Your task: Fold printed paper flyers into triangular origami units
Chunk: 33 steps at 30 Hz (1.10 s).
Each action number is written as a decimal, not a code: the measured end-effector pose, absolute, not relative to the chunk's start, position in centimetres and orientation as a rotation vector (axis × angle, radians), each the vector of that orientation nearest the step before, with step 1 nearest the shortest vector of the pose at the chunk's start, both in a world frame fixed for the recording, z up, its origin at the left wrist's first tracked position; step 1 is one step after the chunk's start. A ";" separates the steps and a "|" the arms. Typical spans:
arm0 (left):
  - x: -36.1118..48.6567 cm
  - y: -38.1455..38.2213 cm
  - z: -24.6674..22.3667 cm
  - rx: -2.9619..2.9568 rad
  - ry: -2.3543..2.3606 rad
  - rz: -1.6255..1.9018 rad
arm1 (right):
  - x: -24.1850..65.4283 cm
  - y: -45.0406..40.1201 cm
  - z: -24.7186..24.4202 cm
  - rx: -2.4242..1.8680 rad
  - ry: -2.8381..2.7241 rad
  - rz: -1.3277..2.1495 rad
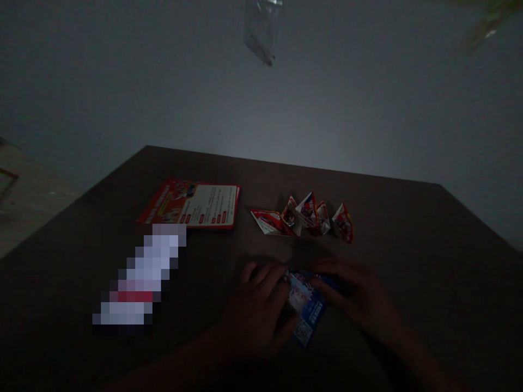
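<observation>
A blue printed paper [306,307] with a QR code at its lower corner lies on the dark table between my hands, its upper right part folded. My left hand [261,307] presses on its left side, with the fingers bent and the thumb near its lower edge. At the right, my right hand [355,291] grips the folded edge between thumb and fingers. Just beyond my hands stand several folded red-and-white paper pieces [310,212], pointed in shape. One folded piece [344,223] sits apart at their right. The scene is dim, so finger details are hard to see.
A stack of red-and-white printed sheets [212,204] lies at the back left of the table [429,245]. Nearer is a bright, pixelated oblong thing [143,277], perhaps a phone screen. Behind the table rises a pale wall [347,98] with a clear plastic pouch [262,30] on it.
</observation>
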State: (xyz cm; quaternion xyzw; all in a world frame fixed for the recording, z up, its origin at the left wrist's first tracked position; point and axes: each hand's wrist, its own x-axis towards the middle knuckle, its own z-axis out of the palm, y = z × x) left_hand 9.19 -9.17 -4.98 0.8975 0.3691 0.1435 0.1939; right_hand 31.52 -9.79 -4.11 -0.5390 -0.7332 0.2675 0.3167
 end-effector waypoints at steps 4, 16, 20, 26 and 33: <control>9.2 -9.2 -5.0 2.524 0.995 0.434 | 31.2 -10.0 -4.3 -1.551 -1.698 0.810; 9.0 -8.6 -5.4 2.642 0.824 0.484 | 32.4 -9.4 -4.2 -1.684 -1.955 0.768; 9.1 -8.8 -4.8 2.573 0.870 0.474 | 32.5 -9.3 -4.2 -1.516 -2.136 0.599; 8.9 -8.8 -4.8 2.504 0.913 0.474 | 32.3 -9.7 -4.0 -1.344 -2.330 0.652; 9.0 -8.7 -4.7 2.496 0.914 0.485 | 32.4 -9.9 -3.8 -1.354 -2.375 0.632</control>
